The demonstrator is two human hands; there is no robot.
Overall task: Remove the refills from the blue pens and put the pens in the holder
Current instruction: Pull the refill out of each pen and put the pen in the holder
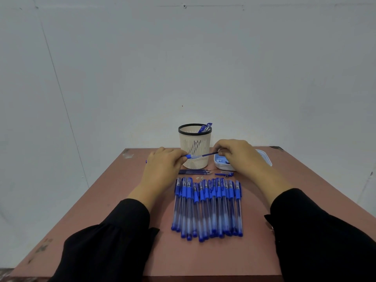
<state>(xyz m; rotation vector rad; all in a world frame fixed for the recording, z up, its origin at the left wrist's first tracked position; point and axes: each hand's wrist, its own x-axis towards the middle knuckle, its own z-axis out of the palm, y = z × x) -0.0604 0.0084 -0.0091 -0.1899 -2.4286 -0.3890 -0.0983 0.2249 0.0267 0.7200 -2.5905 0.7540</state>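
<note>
A plain, pale grey-white painted wall [183, 68] is filling most of the view behind the work area. A thin, dark diagonal seam [61, 94] is running down its left part, and a faint horizontal joint line [213, 5] is crossing near the top, with a few small dark marks sitting along it. A flat reddish-brown tabletop [126, 241] is standing against this wall, its surface looking matte and slightly worn. Pale scuffed patches are showing at its far left corner [127, 154] and along its near left edge [43, 247]. Soft, even light is falling over everything, casting only faint shadows.
</note>
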